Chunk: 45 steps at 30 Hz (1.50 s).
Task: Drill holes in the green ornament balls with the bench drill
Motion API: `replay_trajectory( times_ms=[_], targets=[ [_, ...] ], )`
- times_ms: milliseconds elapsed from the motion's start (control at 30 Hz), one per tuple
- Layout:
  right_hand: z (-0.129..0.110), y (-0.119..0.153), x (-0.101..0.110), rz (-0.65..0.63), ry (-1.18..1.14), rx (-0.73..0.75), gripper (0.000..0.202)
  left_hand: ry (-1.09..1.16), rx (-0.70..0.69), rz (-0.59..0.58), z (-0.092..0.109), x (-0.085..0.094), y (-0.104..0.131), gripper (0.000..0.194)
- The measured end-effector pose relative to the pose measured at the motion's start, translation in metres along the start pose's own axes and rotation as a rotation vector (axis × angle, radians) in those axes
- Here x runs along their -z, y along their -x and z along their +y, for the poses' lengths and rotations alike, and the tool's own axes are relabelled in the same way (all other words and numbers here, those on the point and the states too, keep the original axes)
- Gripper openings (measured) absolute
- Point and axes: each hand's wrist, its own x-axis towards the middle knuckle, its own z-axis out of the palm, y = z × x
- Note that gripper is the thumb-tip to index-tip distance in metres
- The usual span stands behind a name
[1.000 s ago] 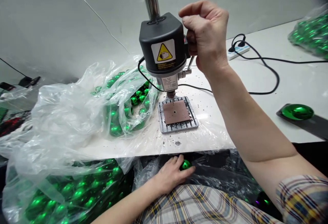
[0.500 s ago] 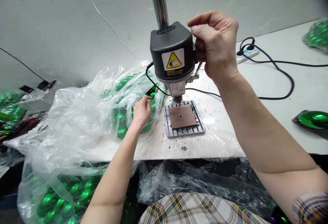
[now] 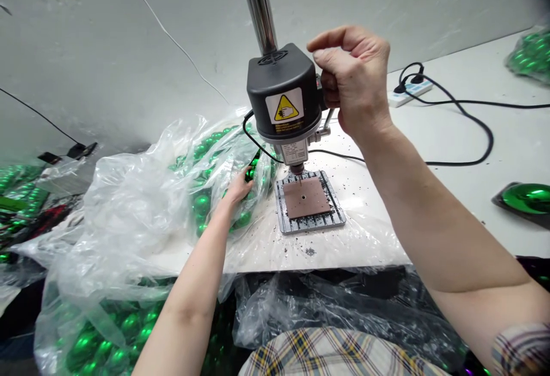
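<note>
My right hand [image 3: 361,81] is closed on the feed lever [image 3: 329,119] of a small black drill press [image 3: 281,92]; the grip end is hidden in my fist. Thumb and index finger are bent together above it. Below the chuck [image 3: 297,168], a brown square board [image 3: 306,204] with a hole in it lies on the slotted grey base [image 3: 292,229]. My left hand [image 3: 238,188] reaches into the mouth of a clear plastic bag [image 3: 206,161] of shiny green balls [image 3: 201,203]. Its fingertips are partly hidden among the balls, so their grip is unclear.
Dark shavings [image 3: 310,251] lie around the base. A power strip [image 3: 410,92] with black cables is at the back right. One shiny green piece [image 3: 526,198] sits in a dark holder at the right. Another bag of green balls [image 3: 107,330] hangs below the table's front edge.
My left hand has moved slightly down and left, its fingers now deeper among the balls. My right hand stays on the lever. The whole view has shifted a little.
</note>
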Motion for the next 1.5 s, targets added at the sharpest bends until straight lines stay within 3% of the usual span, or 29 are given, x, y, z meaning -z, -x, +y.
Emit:
replay_trajectory(
  times_ms=[200, 333, 433, 533, 700, 900, 1067, 1233, 1500],
  targets=[
    [-0.002, 0.002, 0.001, -0.029, 0.001, -0.013, 0.01, 0.029, -0.009, 0.026, 0.012, -0.004, -0.007, 0.051],
    [0.0, 0.001, 0.001, -0.028, 0.018, -0.035, 0.008, 0.174, -0.018, 0.163, 0.032, 0.007, 0.003, 0.053],
    [0.004, -0.002, 0.001, -0.031, 0.011, 0.005, 0.007, 0.392, -0.054, 0.239, 0.046, 0.02, 0.027, 0.051],
    [0.008, -0.004, 0.003, -0.031, -0.02, 0.044, 0.007, 0.658, -0.054, 0.218, 0.057, 0.025, 0.061, 0.055],
    [0.009, -0.007, 0.003, -0.021, 0.031, 0.027, 0.009, 1.034, -0.02, 0.046, 0.077, 0.0, 0.107, 0.055],
    [0.01, -0.009, 0.003, -0.031, -0.007, 0.083, 0.015, 0.966, -0.012, -0.096, 0.089, -0.035, 0.107, 0.061],
    [0.009, -0.007, 0.006, -0.06, 0.045, 0.069, 0.012, 0.826, 0.012, -0.041, 0.089, -0.047, 0.093, 0.058],
    [0.006, -0.008, 0.005, -0.027, 0.148, -0.025, 0.011, 0.768, -0.028, -0.069, 0.092, -0.057, 0.089, 0.054],
    [0.006, -0.006, 0.005, -0.04, 0.083, 0.038, 0.008, 0.515, -0.142, -0.003, 0.108, -0.063, 0.092, 0.05]
  ],
)
